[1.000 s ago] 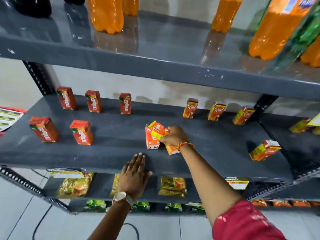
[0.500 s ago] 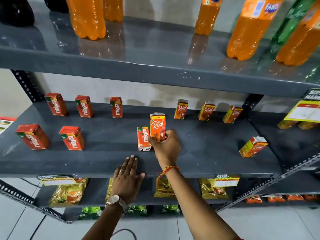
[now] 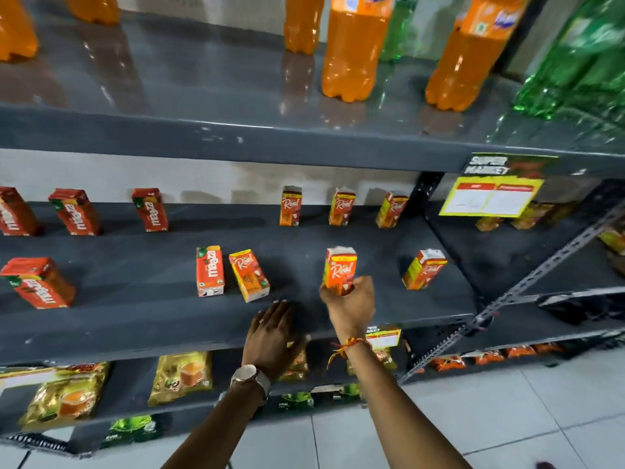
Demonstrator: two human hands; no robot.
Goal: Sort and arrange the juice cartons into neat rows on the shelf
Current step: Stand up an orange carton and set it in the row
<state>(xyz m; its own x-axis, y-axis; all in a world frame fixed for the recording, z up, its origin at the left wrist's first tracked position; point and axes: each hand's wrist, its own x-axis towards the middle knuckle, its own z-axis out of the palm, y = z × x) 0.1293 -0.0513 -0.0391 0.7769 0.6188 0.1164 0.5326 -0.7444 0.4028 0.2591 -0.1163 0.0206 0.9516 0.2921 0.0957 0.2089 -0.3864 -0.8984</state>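
My right hand [image 3: 350,304] grips an orange Real carton [image 3: 340,269] by its base, upright on the middle shelf [image 3: 135,319], right of centre. My left hand [image 3: 272,335] lies flat on the shelf's front edge, holding nothing. Just beyond it stand a red Maaza carton [image 3: 209,270] and a tilted Real carton [image 3: 249,275] side by side. Another Real carton [image 3: 424,268] leans at the front right. The back row holds three Maaza cartons [image 3: 149,209] on the left and three Real cartons [image 3: 291,206] on the right. One more Maaza carton [image 3: 39,282] stands at the front left.
Orange soda bottles [image 3: 353,49] and green bottles [image 3: 571,62] stand on the top shelf. A yellow price card [image 3: 492,196] hangs at the right. Snack packets [image 3: 181,377] fill the lower shelf. A slanted metal brace [image 3: 507,296] crosses the right side.
My right hand has carried a Real carton rightward along the shelf, away from the Maaza carton. A second Real carton now stands tilted beside the Maaza. The view has shifted right.
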